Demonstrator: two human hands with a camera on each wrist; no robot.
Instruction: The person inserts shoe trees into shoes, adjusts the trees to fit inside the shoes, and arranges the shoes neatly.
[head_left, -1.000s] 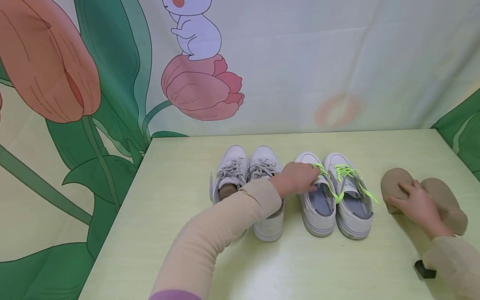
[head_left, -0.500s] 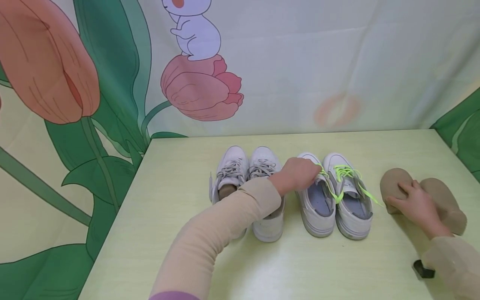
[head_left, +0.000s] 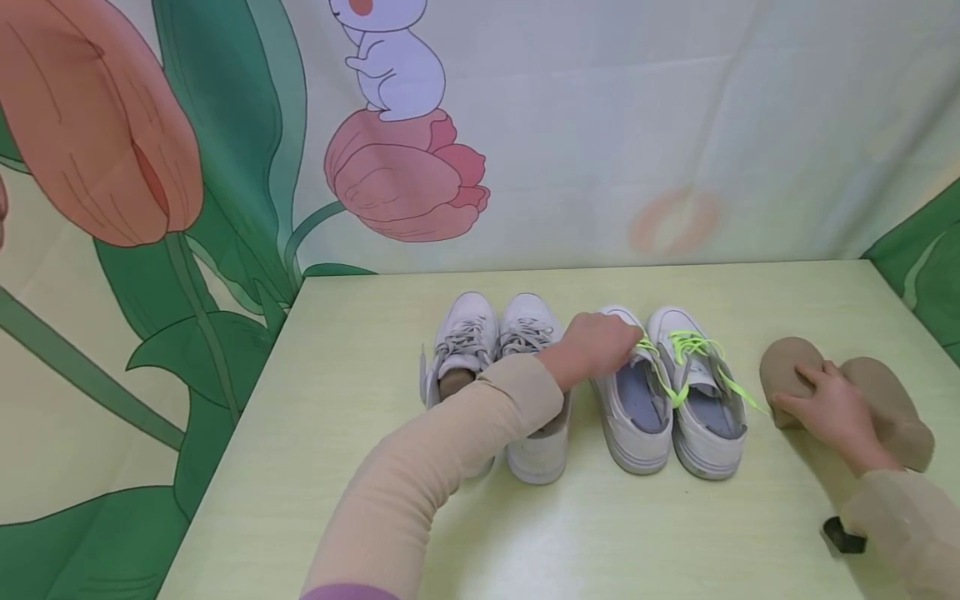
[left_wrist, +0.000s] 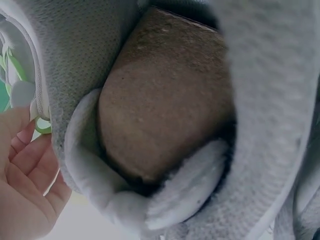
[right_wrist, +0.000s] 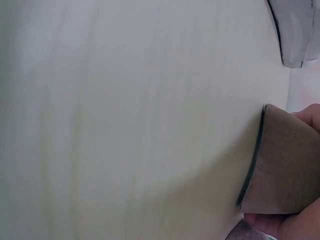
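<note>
My left hand (head_left: 600, 343) reaches across to the left shoe (head_left: 641, 457) of a white pair with neon green laces (head_left: 688, 342). Its curled fingers pinch that shoe near the lacing; the exact part is mostly hidden, though a green lace loop (left_wrist: 44, 129) shows beside the fingertips in the left wrist view. At the right, my right hand (head_left: 832, 410) grips a brown toe-shaped shoe insert (head_left: 791, 362), its fingers around the sides. A second brown insert (head_left: 885, 387) lies just right of it. The right wrist view shows the held insert (right_wrist: 285, 165) close up.
Another white pair, with grey laces (head_left: 465, 337), stands left, partly behind my left sleeve (head_left: 442, 450). A brown insert (left_wrist: 165, 100) fills one of those shoes. Near my right sleeve is a small black block (head_left: 843, 535). A printed cloth (head_left: 570, 150) hangs behind the table (head_left: 360, 367).
My left hand has turned slightly, knuckles up, and its fingers have closed more tightly at the green-laced shoe. The right hand and both inserts stay in place.
</note>
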